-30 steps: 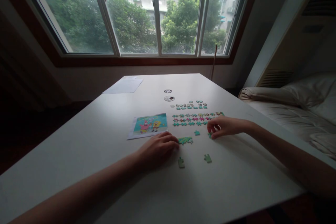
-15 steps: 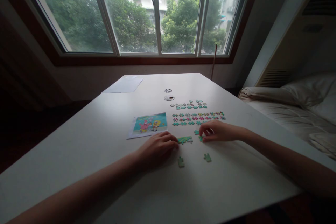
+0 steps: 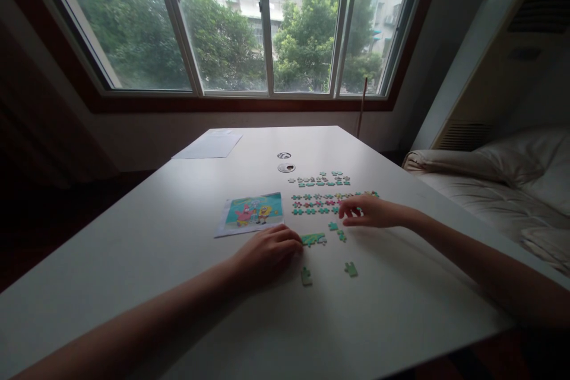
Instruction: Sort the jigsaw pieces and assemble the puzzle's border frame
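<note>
Since half a second ago, the right hand (image 3: 369, 211) has lifted away from a small teal puzzle piece (image 3: 341, 236), which now lies free on the counter (image 3: 178, 309), just nearer the person than that hand's fingertips. Thumb and fingers of the right hand are slightly parted in a loose curl, with no piece visible between them. Another teal piece (image 3: 333, 226) lies just left of the freed one. The left hand (image 3: 269, 250) rests with fingers bent at the left end of a joined strip (image 3: 314, 240), between the two hands; whether it grips the strip, I cannot tell. Nearer the person than both hands lie a left green piece (image 3: 306, 276) and a right green piece (image 3: 351, 269), well apart. Beyond the right hand's fingers run rows of loose pieces (image 3: 310, 211), partly hidden by that hand. Just beyond the left hand lies a cartoon picture (image 3: 249, 212); farther past it, near the counter's edge, are white papers (image 3: 209, 146).
</note>
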The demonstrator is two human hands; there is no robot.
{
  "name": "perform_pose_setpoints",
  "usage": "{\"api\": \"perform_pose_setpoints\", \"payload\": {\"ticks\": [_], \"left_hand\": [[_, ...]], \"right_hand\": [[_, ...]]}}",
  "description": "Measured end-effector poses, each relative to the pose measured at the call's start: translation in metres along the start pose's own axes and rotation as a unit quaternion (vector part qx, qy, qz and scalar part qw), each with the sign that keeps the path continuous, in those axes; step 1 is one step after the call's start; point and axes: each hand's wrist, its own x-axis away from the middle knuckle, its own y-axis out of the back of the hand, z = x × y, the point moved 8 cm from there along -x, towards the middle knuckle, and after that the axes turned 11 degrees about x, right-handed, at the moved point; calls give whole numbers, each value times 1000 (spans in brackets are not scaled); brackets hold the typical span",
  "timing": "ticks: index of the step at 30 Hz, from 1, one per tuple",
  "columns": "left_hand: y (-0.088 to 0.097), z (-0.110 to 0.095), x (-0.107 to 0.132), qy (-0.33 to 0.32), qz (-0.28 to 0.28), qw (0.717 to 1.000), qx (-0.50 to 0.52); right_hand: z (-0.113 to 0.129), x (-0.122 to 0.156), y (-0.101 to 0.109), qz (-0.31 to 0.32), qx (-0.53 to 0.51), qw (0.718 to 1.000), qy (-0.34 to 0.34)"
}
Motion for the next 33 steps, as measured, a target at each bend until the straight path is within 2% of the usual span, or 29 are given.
{"api": "perform_pose_setpoints", "payload": {"ticks": [5, 8, 11, 15, 22, 29, 33], "left_hand": [[1, -2, 0, -7, -8, 1000, 8], [1, 0, -1, -4, -18, 1000, 4], [1, 2, -4, 1, -25, 1000, -12], [2, 3, -7, 7, -27, 999, -31], [2, 4, -6, 5, -27, 999, -28], [1, 6, -4, 12, -22, 999, -24], [1, 5, -3, 14, -12, 1000, -25]], "right_hand": [[-49, -33, 22, -53, 66, 996, -33], [-88, -56, 32, -69, 116, 987, -87], [-118, -78, 33, -77, 127, 983, -111], [-142, -104, 27, -81, 136, 978, -137], [-148, -132, 18, -60, 129, 980, -137], [-139, -139, 19, -38, 147, 982, -116], [-137, -139, 19, -36, 169, 977, -125]]}}
